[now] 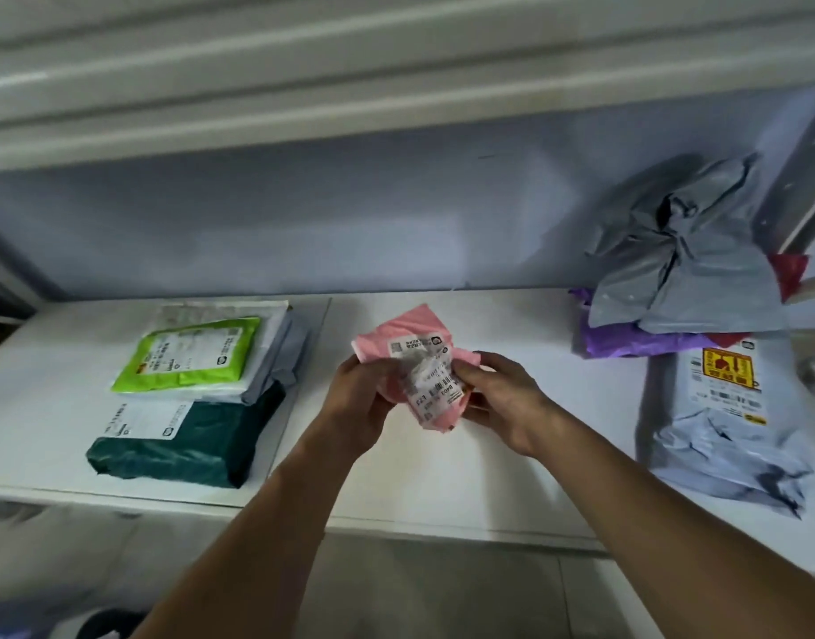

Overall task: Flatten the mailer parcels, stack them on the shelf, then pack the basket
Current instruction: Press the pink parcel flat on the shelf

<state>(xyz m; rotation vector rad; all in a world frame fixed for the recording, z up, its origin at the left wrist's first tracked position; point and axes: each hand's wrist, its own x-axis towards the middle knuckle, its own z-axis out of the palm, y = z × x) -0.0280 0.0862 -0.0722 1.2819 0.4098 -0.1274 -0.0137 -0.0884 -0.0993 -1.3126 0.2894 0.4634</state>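
A small crumpled pink mailer (398, 334) with white shipping labels is held above the middle of the white shelf (511, 408). My left hand (364, 394) grips its left side and my right hand (497, 398) pinches its right side. On the shelf's left lies a flat stack: a lime green mailer (189, 357) on pale grey ones, over a dark green mailer (184, 445). At the right sits a loose heap: a crumpled grey mailer (686, 269) on a purple one (626, 343), with a pale grey labelled mailer (728, 422) in front.
An upper shelf's white edge (304, 108) hangs overhead. A grey metal upright (797, 177) stands at the far right, with a bit of red plastic (788, 269) beside it. Below the shelf's front edge lies pale floor (442, 592).
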